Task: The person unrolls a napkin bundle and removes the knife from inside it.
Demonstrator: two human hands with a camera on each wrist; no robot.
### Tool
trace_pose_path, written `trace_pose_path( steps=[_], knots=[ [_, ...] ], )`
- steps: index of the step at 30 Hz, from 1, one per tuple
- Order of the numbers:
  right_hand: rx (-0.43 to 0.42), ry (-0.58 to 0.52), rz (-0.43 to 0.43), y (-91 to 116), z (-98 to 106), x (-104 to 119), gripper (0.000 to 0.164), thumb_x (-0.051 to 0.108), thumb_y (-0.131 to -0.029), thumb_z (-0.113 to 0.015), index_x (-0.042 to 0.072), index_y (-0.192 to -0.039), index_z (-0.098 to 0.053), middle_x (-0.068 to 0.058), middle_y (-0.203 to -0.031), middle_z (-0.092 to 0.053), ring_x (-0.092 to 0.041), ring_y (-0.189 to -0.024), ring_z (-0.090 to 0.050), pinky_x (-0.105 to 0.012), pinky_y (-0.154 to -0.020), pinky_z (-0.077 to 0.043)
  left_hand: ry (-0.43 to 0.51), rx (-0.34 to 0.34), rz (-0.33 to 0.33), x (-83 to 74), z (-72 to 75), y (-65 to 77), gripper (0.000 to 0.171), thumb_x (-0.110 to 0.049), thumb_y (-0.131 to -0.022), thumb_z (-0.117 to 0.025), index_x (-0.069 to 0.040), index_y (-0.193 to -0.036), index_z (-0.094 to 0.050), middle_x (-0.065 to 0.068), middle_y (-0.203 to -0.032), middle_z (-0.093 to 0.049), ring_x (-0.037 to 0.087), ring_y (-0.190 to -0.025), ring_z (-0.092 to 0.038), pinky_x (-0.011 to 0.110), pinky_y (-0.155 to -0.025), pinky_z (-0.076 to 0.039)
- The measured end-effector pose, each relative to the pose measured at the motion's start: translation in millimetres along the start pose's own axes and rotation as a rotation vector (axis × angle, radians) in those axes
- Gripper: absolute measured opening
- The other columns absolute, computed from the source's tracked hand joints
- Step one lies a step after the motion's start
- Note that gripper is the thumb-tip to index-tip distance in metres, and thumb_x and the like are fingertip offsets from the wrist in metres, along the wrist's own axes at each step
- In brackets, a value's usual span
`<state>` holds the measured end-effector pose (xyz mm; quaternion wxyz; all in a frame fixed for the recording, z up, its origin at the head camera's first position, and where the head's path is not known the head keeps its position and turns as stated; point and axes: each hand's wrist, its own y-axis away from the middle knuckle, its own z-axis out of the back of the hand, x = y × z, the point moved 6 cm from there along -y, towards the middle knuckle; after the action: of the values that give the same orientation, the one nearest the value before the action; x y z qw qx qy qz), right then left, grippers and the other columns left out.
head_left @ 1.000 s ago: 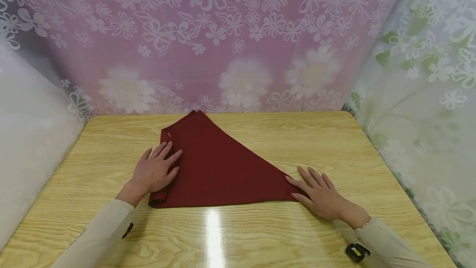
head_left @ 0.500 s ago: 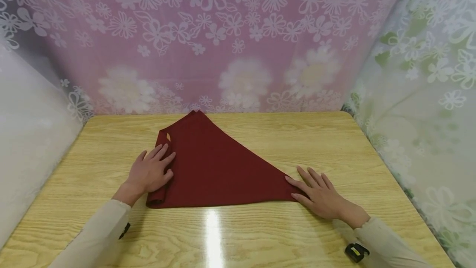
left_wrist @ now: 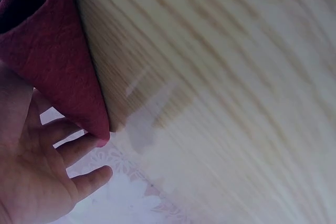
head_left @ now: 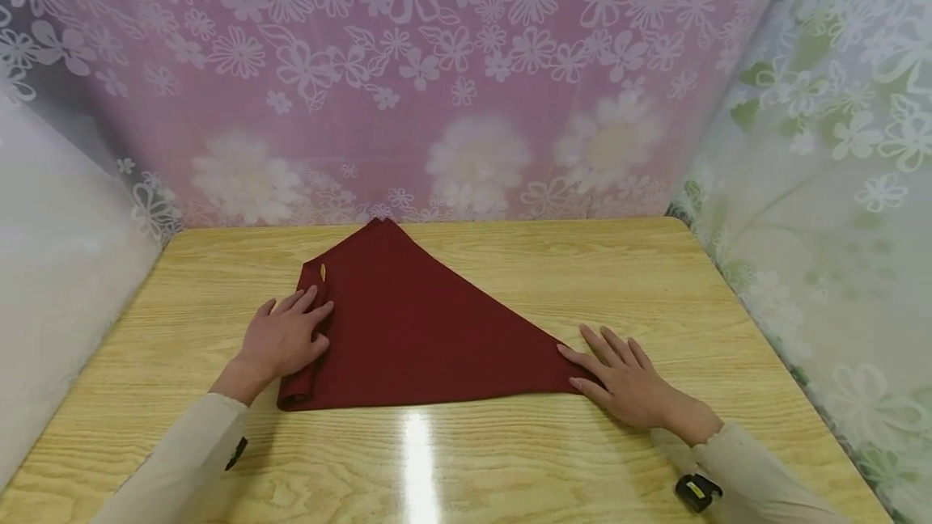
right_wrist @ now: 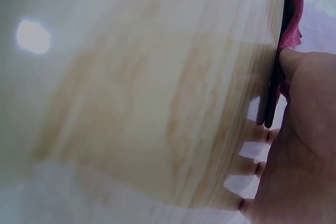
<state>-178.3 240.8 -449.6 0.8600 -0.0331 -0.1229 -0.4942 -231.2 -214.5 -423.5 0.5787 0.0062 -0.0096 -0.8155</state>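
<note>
A dark red cloth (head_left: 429, 330), folded into a shape that narrows to the right, lies on the table. Its left edge is turned over into a loose roll (head_left: 294, 388), whose hollow end appears in the left wrist view. My left hand (head_left: 280, 340) rests on this roll with its fingers extended. A small yellow mark (head_left: 323, 272) shows near the roll's upper end. Over at the narrow right corner, my right hand (head_left: 628, 382) lies with spread fingers, thumb and forefinger touching the cloth (right_wrist: 294, 17). What lies inside the folds is hidden.
The wood-grain table (head_left: 510, 467) carries a bright light reflection near its front. A pink flowered curtain (head_left: 466, 87) hangs behind it, with a pale one (head_left: 823, 209) on the right. A black device (head_left: 697, 492) sits by the right sleeve.
My left hand has slid to the left and slightly nearer, and the rolled edge has shifted left with it. The right hand and the narrow corner have stayed in place.
</note>
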Motion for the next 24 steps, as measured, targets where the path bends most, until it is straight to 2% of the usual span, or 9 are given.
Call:
trace_pose_path(
  steps=[8, 11, 16, 20, 24],
  knots=[
    [-0.010, 0.027, 0.004, -0.5, 1.1, 2.9, 0.050, 0.040, -0.101, -0.043, 0.025, -0.148, -0.038, -0.019, -0.154, -0.020, -0.046, -0.138, -0.016, -0.070, -0.100, -0.016, 0.026, 0.012, 0.034, 13.7, 1.1, 5.5, 0.050, -0.024, -0.090, -0.050, -0.007, -0.137, -0.054, 0.025, -0.145, -0.037, 0.041, -0.129, -0.038, 0.063, -0.099, -0.030],
    [-0.043, 0.005, 0.026, -1.0, 0.5, 2.3, 0.050, 0.040, -0.100, -0.046, 0.025, -0.147, -0.040, -0.020, -0.153, -0.022, -0.048, -0.136, -0.018, -0.071, -0.098, -0.016, 0.031, 0.012, 0.046, 21.0, 2.0, 9.2, 0.050, -0.024, -0.091, -0.051, -0.006, -0.137, -0.053, 0.027, -0.143, -0.039, 0.043, -0.126, -0.040, 0.063, -0.098, -0.031],
    [-0.072, -0.016, 0.055, -1.3, -5.5, -5.5, 0.050, 0.042, -0.100, -0.044, 0.032, -0.149, -0.035, -0.018, -0.155, -0.020, -0.048, -0.136, -0.017, -0.073, -0.096, -0.016, 0.025, 0.010, 0.053, 32.4, 2.7, 16.6, 0.050, -0.022, -0.092, -0.052, -0.006, -0.139, -0.050, 0.029, -0.139, -0.041, 0.045, -0.123, -0.043, 0.062, -0.095, -0.035],
    [-0.070, -0.014, 0.048, -1.2, -7.1, -8.4, 0.050, 0.044, -0.101, -0.043, 0.034, -0.149, -0.034, -0.017, -0.155, -0.019, -0.048, -0.136, -0.017, -0.072, -0.097, -0.015, 0.033, 0.003, 0.037, 34.3, 3.6, 19.5, 0.050, -0.023, -0.093, -0.051, -0.006, -0.140, -0.049, 0.030, -0.139, -0.041, 0.045, -0.122, -0.043, 0.062, -0.093, -0.036],
    [-0.096, -0.023, 0.050, -0.8, -3.1, -4.2, 0.049, 0.041, -0.099, -0.047, 0.029, -0.147, -0.040, -0.020, -0.152, -0.024, -0.050, -0.134, -0.021, -0.073, -0.096, -0.017, 0.039, -0.002, 0.038, 34.2, 4.2, 20.7, 0.049, -0.023, -0.094, -0.050, -0.006, -0.140, -0.049, 0.030, -0.140, -0.040, 0.045, -0.123, -0.042, 0.062, -0.094, -0.035]
  ],
)
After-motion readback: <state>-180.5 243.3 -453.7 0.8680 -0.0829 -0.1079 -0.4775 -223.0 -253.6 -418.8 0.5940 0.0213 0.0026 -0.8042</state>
